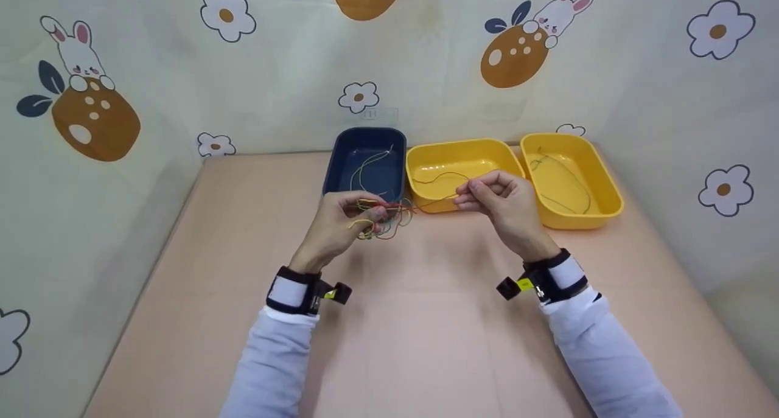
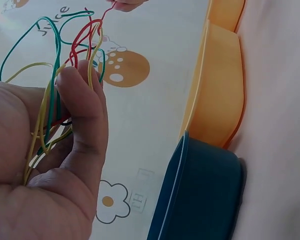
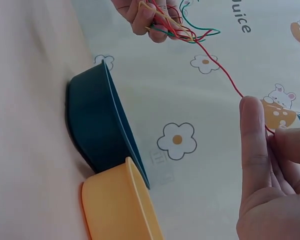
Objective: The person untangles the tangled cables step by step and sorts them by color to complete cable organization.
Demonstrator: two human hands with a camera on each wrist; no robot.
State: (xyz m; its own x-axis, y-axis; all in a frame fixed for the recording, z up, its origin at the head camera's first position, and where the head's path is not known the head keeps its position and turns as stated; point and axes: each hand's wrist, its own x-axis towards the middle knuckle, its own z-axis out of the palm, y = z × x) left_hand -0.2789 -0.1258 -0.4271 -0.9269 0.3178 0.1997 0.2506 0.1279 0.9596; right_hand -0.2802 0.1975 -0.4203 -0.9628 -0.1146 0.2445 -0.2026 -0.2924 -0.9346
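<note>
A tangled bundle of thin red, green and yellow wires [image 1: 398,208] is gripped between the thumb and fingers of my left hand [image 1: 335,223], with loops hanging below and past the fingertips. My right hand [image 1: 508,208] pinches one red wire [image 3: 222,70] between thumb and fingers. That wire runs fairly straight from the bundle across to the right hand. In the left wrist view, green wire [image 2: 55,40] and yellow strands pass over the left palm. Both hands are raised in front of the bins, the right one overlapping the middle bin in the head view.
Three bins stand along the back of the table: a dark blue bin [image 1: 329,168] holding wires at left, a yellow bin [image 1: 435,206] in the middle, and another yellow bin [image 1: 584,222] with green wires at right. A patterned cloth backdrop [image 1: 292,71] rises behind.
</note>
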